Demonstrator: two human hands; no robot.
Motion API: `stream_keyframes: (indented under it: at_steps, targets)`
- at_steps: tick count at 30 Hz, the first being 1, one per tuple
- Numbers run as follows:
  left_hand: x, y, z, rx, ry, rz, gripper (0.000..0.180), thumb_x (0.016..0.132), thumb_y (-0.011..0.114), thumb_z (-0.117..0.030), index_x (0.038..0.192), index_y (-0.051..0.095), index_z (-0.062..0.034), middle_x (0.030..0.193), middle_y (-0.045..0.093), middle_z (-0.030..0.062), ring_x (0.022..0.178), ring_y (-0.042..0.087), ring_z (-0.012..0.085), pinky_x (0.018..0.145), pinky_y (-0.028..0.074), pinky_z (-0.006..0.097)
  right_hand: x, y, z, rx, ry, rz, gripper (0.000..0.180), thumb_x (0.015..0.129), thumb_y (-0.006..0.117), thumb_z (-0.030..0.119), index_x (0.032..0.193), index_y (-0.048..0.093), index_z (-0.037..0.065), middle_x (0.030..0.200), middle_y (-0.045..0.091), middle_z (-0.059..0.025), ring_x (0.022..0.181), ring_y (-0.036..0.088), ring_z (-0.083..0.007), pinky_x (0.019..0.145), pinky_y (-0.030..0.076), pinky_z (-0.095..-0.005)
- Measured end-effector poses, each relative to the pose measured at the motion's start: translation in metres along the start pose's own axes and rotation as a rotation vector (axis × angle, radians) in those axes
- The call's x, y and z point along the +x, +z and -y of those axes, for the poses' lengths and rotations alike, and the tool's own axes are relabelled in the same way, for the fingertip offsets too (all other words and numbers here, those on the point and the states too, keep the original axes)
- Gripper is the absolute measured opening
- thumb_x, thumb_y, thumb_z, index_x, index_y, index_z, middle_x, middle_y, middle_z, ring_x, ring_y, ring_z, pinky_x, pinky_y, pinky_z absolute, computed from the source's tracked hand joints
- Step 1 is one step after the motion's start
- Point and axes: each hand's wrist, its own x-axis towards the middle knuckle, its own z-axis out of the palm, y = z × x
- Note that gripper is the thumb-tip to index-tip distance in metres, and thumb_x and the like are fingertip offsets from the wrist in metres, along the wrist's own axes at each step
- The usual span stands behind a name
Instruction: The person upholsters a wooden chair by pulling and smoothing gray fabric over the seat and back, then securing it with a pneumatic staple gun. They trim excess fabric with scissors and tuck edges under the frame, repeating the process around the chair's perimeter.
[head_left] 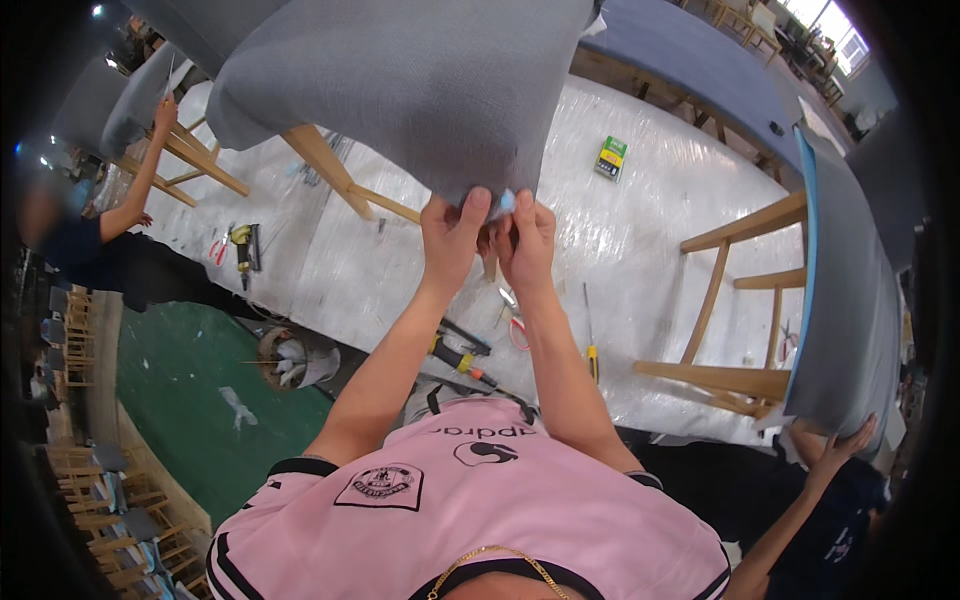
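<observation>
You held the grey fabric cover of the upturned chair at its lower edge, above the middle of the plastic-wrapped table. Your left hand pinched the cloth between thumb and fingers; your right hand gripped the same edge just beside it, touching. A screwdriver lay near the table's near edge.

Green box, yellow-handled screwdriver and red pliers on the plastic-wrapped table
</observation>
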Motion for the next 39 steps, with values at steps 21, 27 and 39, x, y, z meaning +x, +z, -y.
stream_keyframes:
  at_steps: [21, 27, 39]
  targets:
    - [0.014, 0.024, 0.001, 0.048, 0.078, -0.083, 0.051, 0.085, 0.069, -0.024, 0.121, 0.048, 0.0054, 0.115, 0.055, 0.0107, 0.102, 0.054, 0.0175, 0.090, 0.046, 0.033, 0.005, -0.004, 0.001, -0.056, 0.066, -0.055, 0.050, 0.104, 0.057, 0.042, 0.068, 0.059, 0.008, 0.055, 0.054, 0.0006, 0.041, 0.044, -0.0072, 0.040, 0.033, -0.0237]
    - [0.025, 0.041, 0.001, 0.040, 0.296, -0.203, 0.030, 0.087, 0.066, -0.018, 0.103, 0.054, 0.0043, 0.100, 0.058, 0.0068, 0.089, 0.055, 0.0132, 0.079, 0.046, 0.031, 0.004, -0.009, 0.014, -0.131, 0.142, -0.001, 0.048, 0.103, 0.058, 0.043, 0.075, 0.061, 0.004, 0.058, 0.052, 0.0010, 0.046, 0.046, -0.0076, 0.045, 0.038, -0.0255]
    - [0.031, 0.021, 0.025, 0.086, 0.279, -0.105, 0.034, 0.091, 0.064, -0.024, 0.109, 0.052, 0.0023, 0.107, 0.051, 0.0039, 0.096, 0.046, 0.0130, 0.090, 0.041, 0.030, -0.200, -0.306, -0.174, -0.970, 0.634, -0.548, 0.032, 0.091, 0.065, 0.033, 0.087, 0.070, 0.001, 0.072, 0.066, -0.0069, 0.071, 0.066, -0.0155, 0.066, 0.054, -0.0325]
